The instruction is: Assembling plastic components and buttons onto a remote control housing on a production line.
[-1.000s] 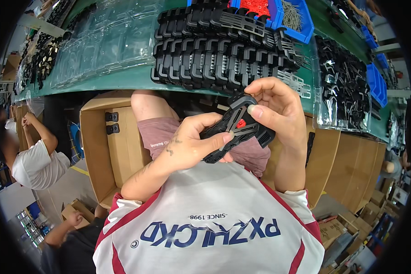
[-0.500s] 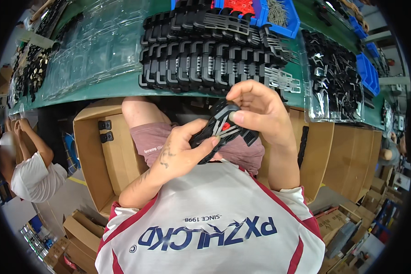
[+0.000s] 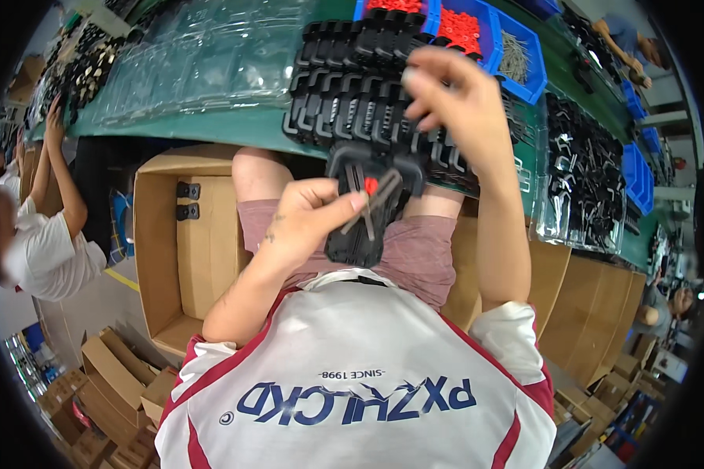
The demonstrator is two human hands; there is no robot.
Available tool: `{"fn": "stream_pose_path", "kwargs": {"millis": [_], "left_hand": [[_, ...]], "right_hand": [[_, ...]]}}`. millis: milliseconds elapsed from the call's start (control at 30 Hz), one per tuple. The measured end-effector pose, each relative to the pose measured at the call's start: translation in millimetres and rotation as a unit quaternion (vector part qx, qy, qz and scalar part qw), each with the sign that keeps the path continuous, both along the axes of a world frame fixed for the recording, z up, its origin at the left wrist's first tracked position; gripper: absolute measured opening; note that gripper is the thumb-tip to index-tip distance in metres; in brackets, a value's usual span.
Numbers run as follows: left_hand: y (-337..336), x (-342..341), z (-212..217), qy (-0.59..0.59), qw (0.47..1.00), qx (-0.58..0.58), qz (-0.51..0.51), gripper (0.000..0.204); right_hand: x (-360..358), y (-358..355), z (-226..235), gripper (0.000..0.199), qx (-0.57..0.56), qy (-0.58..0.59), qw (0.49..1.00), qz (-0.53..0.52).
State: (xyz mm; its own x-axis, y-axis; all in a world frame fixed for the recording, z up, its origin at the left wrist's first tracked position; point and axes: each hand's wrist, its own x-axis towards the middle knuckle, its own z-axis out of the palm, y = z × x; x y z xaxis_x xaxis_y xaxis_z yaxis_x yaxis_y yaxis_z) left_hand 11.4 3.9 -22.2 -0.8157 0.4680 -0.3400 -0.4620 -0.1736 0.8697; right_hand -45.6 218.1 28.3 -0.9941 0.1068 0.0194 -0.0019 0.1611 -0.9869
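Observation:
My left hand (image 3: pixel 309 219) grips a black plastic part (image 3: pixel 360 238) over my lap, thumb pressed near its small red button (image 3: pixel 371 185) and some thin metal pieces (image 3: pixel 379 207). My right hand (image 3: pixel 457 105) is off the part, lifted above the rows of stacked black plastic parts (image 3: pixel 344 86) on the green table (image 3: pixel 211 125). Its fingers are loosely curled and apart, and I see nothing in them.
An open cardboard box (image 3: pixel 172 258) with two black parts stands left of my knee. Clear plastic trays (image 3: pixel 203 55) lie on the table's left, blue bins (image 3: pixel 477 31) with red pieces at the back, and bagged black parts (image 3: pixel 587 172) to the right. Another person (image 3: pixel 43 242) works at far left.
My right hand has let go of the black part and risen toward the table. My left hand now holds the part alone, turned more upright.

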Motion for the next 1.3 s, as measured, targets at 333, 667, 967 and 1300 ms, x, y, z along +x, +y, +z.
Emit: {"fn": "stream_pose_path", "kwargs": {"millis": [333, 667, 967, 1300], "left_hand": [[-5.2, -5.9, 4.4, 0.014, 0.991, 0.034, 0.127, 0.022], [-8.6, -29.0, 9.5, 0.048, 0.988, 0.035, 0.143, 0.025], [6.4, -40.4, 22.9, 0.017, 0.985, 0.065, 0.159, 0.023], [-0.3, -38.9, 24.0, -0.014, 0.982, 0.157, 0.106, 0.015]], "right_hand": [[-43.6, 1.2, -15.1, 0.029, 0.041, 0.055, 0.995, -0.076], [80.0, -3.7, -24.2, 0.029, 0.149, 0.317, 0.931, -0.101], [104.8, -31.8, -54.6, 0.02, 0.184, 0.383, 0.904, 0.051], [101.4, -33.4, -56.4, 0.02, 0.185, 0.401, 0.897, 0.022]]}}
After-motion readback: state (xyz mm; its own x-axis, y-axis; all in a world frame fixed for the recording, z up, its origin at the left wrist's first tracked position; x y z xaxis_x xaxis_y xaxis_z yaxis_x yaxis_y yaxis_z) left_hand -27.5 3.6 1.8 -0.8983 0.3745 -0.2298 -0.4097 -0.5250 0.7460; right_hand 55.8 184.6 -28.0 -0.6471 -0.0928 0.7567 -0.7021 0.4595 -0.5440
